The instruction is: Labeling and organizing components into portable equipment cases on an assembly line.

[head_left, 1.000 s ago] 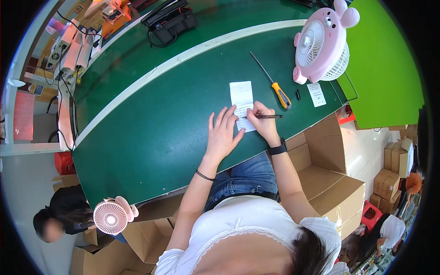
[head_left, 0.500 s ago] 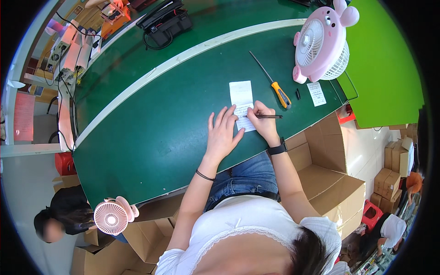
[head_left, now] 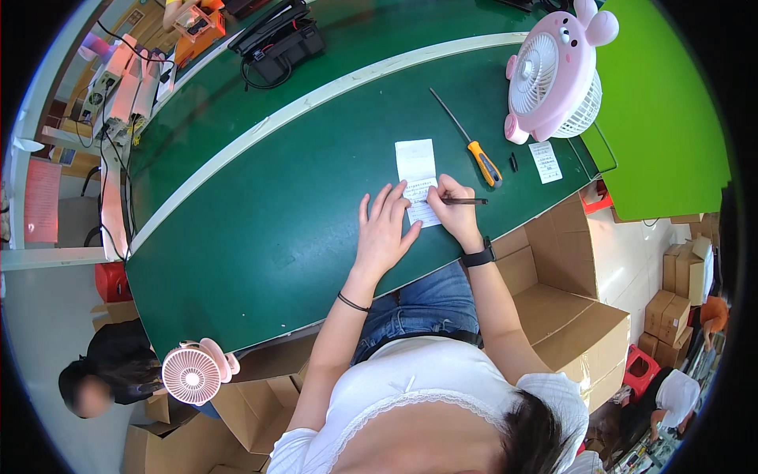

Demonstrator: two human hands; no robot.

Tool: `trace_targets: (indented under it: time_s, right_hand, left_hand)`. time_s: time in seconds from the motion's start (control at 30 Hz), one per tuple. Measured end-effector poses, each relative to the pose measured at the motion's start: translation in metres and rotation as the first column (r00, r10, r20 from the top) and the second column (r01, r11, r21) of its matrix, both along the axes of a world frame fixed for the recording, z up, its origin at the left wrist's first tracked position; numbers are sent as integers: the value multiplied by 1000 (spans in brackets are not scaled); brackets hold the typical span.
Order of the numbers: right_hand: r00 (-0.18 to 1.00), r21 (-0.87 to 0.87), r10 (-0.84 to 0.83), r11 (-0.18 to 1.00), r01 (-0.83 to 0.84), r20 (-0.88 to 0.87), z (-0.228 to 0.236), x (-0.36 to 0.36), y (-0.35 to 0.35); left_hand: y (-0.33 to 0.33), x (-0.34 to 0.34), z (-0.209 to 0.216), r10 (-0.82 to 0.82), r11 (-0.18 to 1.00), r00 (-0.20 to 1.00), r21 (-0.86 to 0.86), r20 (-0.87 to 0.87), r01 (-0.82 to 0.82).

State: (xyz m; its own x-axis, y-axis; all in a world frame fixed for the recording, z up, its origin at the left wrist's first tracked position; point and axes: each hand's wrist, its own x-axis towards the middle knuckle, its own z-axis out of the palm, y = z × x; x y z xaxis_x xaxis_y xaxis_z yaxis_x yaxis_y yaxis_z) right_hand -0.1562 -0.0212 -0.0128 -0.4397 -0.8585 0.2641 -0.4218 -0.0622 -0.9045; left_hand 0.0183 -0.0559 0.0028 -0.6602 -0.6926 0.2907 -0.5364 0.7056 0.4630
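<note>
A small white notepad (head_left: 415, 161), folded open, lies on the green table with handwriting on its lower page. My right hand (head_left: 456, 209) is closed around a dark pen (head_left: 466, 201), its tip down at the lower page. Fingers spread flat, my left hand (head_left: 384, 229) rests on the table, its fingertips at the page's left edge. Right of the pad lie a screwdriver (head_left: 484, 163) with a yellow and black handle, a small black pen cap (head_left: 514, 162) and a written slip of paper (head_left: 545, 163).
A pink animal-shaped fan (head_left: 553, 75) stands at the table's right end, by a green panel (head_left: 663, 110). A smaller pink fan (head_left: 192, 374) is at the left corner. Cardboard boxes (head_left: 560, 308) stand below the near edge. A black case (head_left: 280, 51) sits beyond the white strip.
The black case at the far side has shifted slightly to the left. My right hand and the pen have moved very slightly; my left hand stays in place.
</note>
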Motion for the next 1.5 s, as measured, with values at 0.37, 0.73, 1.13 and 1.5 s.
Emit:
trace_targets:
  time_s: [0.37,0.73,1.13,1.5]
  right_hand:
    - [1000,-16,-17,1000,17,8,2,1,0]
    - [999,-25,-33,999,34,21,2,2,0]
    - [964,-130,-180,970,208,198,9,0,7]
    - [678,-68,-153,986,151,-719,38,-56,2]
  left_hand:
    - [1,1,-1,1,1000,1000,-4,4,-1]
    - [1,1,-1,3,1000,1000,-2,0,-3]
    - [0,-1,-1,18,1000,1000,20,-9,-17]
    - [6,-1,-4,51,995,995,-76,-85,-57]
